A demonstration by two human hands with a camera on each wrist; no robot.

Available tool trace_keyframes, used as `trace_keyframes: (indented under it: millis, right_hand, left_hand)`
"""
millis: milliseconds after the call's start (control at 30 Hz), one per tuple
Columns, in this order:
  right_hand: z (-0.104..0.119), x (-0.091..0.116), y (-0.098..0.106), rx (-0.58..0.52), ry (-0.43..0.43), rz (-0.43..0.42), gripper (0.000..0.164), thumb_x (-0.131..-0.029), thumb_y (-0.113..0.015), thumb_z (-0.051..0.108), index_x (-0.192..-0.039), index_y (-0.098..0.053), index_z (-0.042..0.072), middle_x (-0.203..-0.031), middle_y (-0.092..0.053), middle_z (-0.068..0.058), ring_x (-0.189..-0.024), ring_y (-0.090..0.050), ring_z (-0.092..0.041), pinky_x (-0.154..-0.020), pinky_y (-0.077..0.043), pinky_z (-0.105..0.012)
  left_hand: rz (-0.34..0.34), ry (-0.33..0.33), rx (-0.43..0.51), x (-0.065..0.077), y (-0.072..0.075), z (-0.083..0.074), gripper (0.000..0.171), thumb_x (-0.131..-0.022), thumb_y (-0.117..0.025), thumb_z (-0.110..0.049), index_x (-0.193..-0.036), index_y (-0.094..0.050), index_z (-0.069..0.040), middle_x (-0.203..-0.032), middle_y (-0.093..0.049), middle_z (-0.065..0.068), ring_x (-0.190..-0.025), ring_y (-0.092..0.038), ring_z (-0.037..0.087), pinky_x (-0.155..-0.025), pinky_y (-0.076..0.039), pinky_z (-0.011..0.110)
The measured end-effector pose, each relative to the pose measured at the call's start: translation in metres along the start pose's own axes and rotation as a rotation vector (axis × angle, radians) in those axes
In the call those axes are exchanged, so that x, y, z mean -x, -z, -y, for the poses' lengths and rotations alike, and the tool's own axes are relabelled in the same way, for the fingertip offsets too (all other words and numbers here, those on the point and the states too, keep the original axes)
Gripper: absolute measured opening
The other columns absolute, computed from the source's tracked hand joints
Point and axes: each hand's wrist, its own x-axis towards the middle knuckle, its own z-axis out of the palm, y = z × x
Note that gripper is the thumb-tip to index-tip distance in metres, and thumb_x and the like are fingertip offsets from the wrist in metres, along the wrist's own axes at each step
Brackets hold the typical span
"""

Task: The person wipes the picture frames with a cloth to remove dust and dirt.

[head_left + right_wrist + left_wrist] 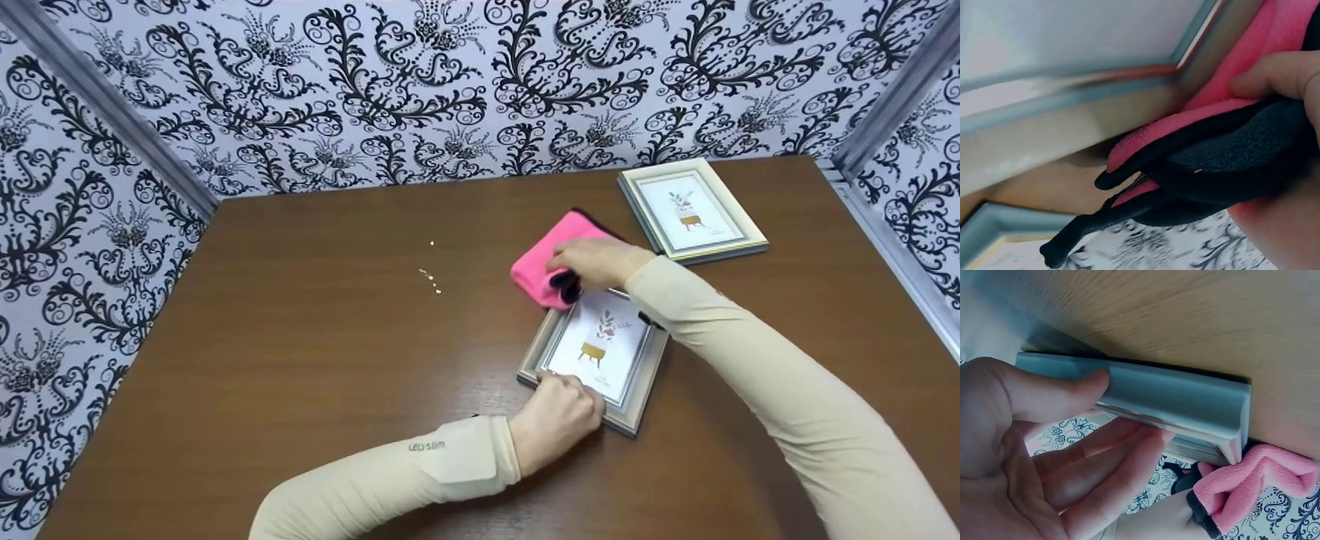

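Observation:
A picture frame [600, 341] with a plant print under glass lies on the brown table, turned at an angle. At its near edge my left hand [559, 416] grips the border; in the left wrist view the thumb presses the outer side [1174, 394] while the fingers reach over the front. My right hand [596, 261] holds a bunched pink cloth [546, 262] with dark edging at the frame's far end. In the right wrist view the cloth [1224, 73] touches the frame's border [1129, 109]. Hand and cloth hide the far end from the head view.
A second similar picture frame [731, 202] lies at the back right, near the patterned wall [420, 90]. Several small pale bits [430, 278] lie on the table [315, 322] left of the cloth. Metal posts [142, 135] stand at the corners.

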Motion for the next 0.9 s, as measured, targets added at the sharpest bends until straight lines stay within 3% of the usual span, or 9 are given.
trace_keyframes:
  millis: [167, 433, 567, 767, 900]
  right_hand:
    - [0.003, 0.002, -0.002, 0.061, 0.032, -0.029, 0.033, -0.077, -0.072, -0.003, -0.108, -0.068, 0.007, -0.105, -0.064, -0.013, -0.103, -0.059, -0.031, -0.096, -0.044, -0.043]
    - [0.057, -0.002, -0.003, 0.091, 0.134, 0.161, 0.036, -0.079, -0.070, -0.002, -0.112, -0.068, 0.012, -0.102, -0.062, -0.006, -0.096, -0.058, -0.025, -0.088, -0.047, -0.040]
    - [0.075, -0.002, -0.006, 0.106, 0.192, 0.185, 0.031, -0.081, -0.070, 0.004, -0.110, -0.070, 0.013, -0.099, -0.061, -0.005, -0.089, -0.057, -0.025, -0.079, -0.048, -0.038]
    - [0.070, 0.004, -0.005, 0.057, 0.231, 0.145, 0.024, -0.083, -0.069, 0.004, -0.105, -0.071, 0.011, -0.097, -0.062, -0.006, -0.087, -0.058, -0.024, -0.080, -0.048, -0.038]
    - [0.052, 0.009, -0.003, 0.040, 0.184, 0.112, 0.024, -0.087, -0.067, 0.006, -0.110, -0.070, 0.010, -0.101, -0.063, -0.006, -0.089, -0.060, -0.023, -0.083, -0.049, -0.038]
  left_hand:
    - [-0.005, -0.001, -0.012, 0.001, -0.001, 0.000, 0.026, -0.100, -0.047, -0.020, -0.111, -0.070, -0.015, -0.090, -0.072, 0.008, -0.076, -0.068, 0.021, -0.060, -0.056, 0.037]
    - [-0.014, 0.028, -0.027, 0.002, -0.001, -0.003, 0.025, -0.098, -0.050, -0.023, -0.110, -0.071, -0.018, -0.091, -0.071, 0.008, -0.078, -0.068, 0.020, -0.063, -0.056, 0.037]
    - [-0.051, 0.042, -0.028, 0.002, -0.002, -0.005, 0.024, -0.097, -0.050, -0.022, -0.108, -0.071, -0.018, -0.089, -0.071, 0.009, -0.077, -0.067, 0.020, -0.061, -0.055, 0.035]
    - [-0.051, 0.048, -0.017, 0.002, -0.001, -0.005, 0.025, -0.097, -0.050, -0.022, -0.109, -0.071, -0.018, -0.089, -0.071, 0.010, -0.076, -0.067, 0.020, -0.061, -0.055, 0.036]
    - [-0.029, 0.034, -0.015, 0.002, -0.001, -0.003, 0.025, -0.098, -0.050, -0.023, -0.112, -0.071, -0.018, -0.092, -0.071, 0.011, -0.078, -0.068, 0.022, -0.061, -0.056, 0.038]
